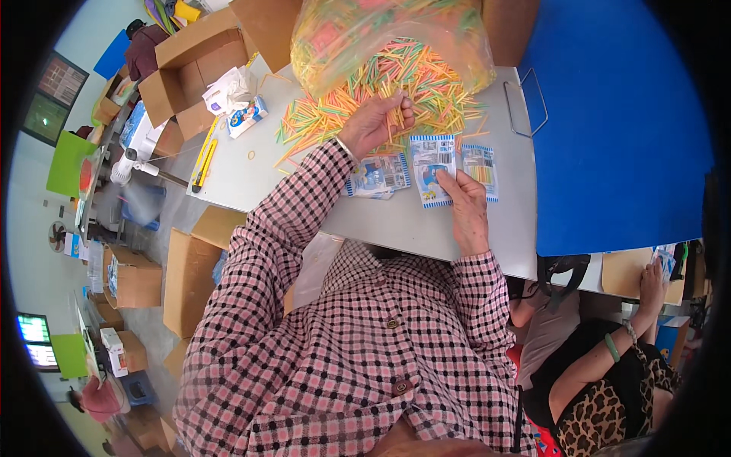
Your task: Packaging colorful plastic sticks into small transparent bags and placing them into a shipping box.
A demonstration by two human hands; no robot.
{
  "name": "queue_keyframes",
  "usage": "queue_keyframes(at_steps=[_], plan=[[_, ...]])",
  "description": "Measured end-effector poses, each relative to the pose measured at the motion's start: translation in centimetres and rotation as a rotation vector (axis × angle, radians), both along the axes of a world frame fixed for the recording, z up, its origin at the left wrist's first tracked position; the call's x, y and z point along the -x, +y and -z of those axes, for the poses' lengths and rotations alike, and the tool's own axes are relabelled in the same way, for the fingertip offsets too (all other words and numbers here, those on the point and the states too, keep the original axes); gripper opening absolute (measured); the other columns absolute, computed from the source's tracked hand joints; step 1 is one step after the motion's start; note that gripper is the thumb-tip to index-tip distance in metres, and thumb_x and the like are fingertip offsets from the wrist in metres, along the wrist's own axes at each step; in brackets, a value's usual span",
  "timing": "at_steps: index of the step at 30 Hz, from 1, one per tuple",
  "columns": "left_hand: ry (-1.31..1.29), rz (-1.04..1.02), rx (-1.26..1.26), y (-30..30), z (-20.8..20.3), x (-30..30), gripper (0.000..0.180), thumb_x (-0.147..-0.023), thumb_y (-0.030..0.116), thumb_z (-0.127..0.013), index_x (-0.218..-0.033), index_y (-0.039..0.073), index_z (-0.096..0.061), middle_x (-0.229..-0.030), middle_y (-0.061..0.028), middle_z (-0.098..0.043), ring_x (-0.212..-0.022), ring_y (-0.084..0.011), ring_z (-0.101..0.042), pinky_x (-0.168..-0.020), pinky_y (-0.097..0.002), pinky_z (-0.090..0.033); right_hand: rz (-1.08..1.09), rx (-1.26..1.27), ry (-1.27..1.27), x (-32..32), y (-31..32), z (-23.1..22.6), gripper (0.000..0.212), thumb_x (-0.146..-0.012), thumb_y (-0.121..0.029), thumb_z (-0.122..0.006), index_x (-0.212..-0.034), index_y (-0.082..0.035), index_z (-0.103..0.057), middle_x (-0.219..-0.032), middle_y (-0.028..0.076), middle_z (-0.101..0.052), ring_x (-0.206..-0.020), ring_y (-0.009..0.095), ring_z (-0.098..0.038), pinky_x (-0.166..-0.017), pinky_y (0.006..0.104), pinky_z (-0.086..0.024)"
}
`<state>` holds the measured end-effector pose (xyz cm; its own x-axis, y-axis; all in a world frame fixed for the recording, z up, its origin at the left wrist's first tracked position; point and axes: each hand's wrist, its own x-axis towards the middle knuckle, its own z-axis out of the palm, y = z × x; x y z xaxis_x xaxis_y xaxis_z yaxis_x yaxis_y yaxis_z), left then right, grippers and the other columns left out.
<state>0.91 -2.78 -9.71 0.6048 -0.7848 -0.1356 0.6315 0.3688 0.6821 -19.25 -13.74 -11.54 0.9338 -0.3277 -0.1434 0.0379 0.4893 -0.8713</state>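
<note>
A heap of thin coloured sticks (pixel 415 80) in yellow, green, orange and pink spills from a clear plastic bag (pixel 365 30) onto a white table (pixel 487 228). My left hand (pixel 377 122) is closed on a small bunch of these sticks at the heap's near edge. My right hand (pixel 464 202) rests on the table, its fingers pressing the lower edge of a blue-and-white printed packet (pixel 431 164). A filled packet (pixel 480 167) lies to its right. More flat packets (pixel 378 175) lie to its left.
A yellow utility knife (pixel 204 156), crumpled paper and a small box (pixel 247 116) lie at the table's left. Open cardboard boxes (pixel 190 68) stand behind. A blue panel (pixel 617 122) and wire handle (pixel 525 103) are right. Another person (pixel 609 365) sits at lower right.
</note>
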Motion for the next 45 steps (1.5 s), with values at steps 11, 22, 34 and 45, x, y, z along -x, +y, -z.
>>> queue_keyframes(at_steps=[11,22,34,45], plan=[[-0.187,-0.040,-0.095,-0.1,-2.3,1.3,0.028,-0.095,0.029,-0.044,-0.092,0.003,-0.051,-0.085,-0.0075,-0.059,-0.075,-0.0176,-0.059,-0.071,-0.0318,-0.052,-0.043,0.102,0.070,0.3,0.1,-1.0,0.020,-0.087,-0.017,-0.060,-0.094,0.001,-0.064,-0.084,0.001,-0.065,-0.072,0.004,-0.058,-0.064,0.0184,-0.046],[-0.481,-0.069,-0.040,-0.9,-5.4,5.8,0.039,-0.099,0.032,-0.030,-0.088,0.002,-0.051,-0.085,-0.0081,-0.059,-0.080,-0.0190,-0.061,-0.076,-0.0314,-0.050,-0.162,0.071,0.063,1.2,-0.3,-1.2,0.022,-0.090,-0.017,-0.055,-0.098,0.001,-0.064,-0.081,0.002,-0.064,-0.065,0.004,-0.056,-0.057,0.0176,-0.045],[-0.543,0.010,-0.095,0.1,-5.8,8.9,0.046,-0.098,0.036,-0.030,-0.092,-0.003,-0.055,-0.088,-0.0116,-0.062,-0.083,-0.0177,-0.062,-0.081,-0.0295,-0.048,-0.178,0.022,0.049,1.7,-0.3,-1.4,0.024,-0.090,-0.016,-0.054,-0.103,0.003,-0.061,-0.090,0.005,-0.065,-0.073,0.008,-0.060,-0.064,0.0201,-0.048],[-0.787,0.095,-0.225,1.1,-4.2,9.3,0.043,-0.097,0.038,-0.034,-0.104,0.003,-0.058,-0.096,-0.0060,-0.063,-0.091,-0.0129,-0.052,-0.086,-0.0271,-0.041,-0.149,0.144,0.029,1.8,-0.3,-1.6,0.024,-0.090,-0.017,-0.054,-0.103,0.002,-0.063,-0.086,0.004,-0.065,-0.071,0.006,-0.059,-0.063,0.0190,-0.047]])
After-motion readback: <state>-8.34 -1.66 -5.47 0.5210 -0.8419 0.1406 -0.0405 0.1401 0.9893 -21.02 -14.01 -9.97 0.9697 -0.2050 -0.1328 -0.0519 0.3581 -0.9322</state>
